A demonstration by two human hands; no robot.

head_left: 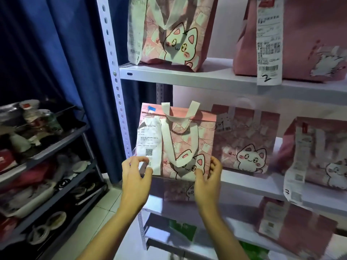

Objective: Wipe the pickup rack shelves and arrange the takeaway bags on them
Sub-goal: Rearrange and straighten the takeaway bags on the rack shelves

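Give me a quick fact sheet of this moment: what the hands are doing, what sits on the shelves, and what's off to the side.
left hand: pinches the receipt at the bag's lower left
right hand: fingers at the lower right corner of the pink cat bag
middle shelf: three cat bags in a row
top shelf: two pink bags, one receipt marked 2
side: dark cart with trays of clutter
backdrop: blue curtain

A pink takeaway bag (185, 145) printed with a white cat, white handles drooping and a receipt taped to its front, stands upright between both hands at the shelf's (244, 182) front edge. More cat bags (246, 139) stand to the right of the hands, others on the shelf above (187, 76) them.
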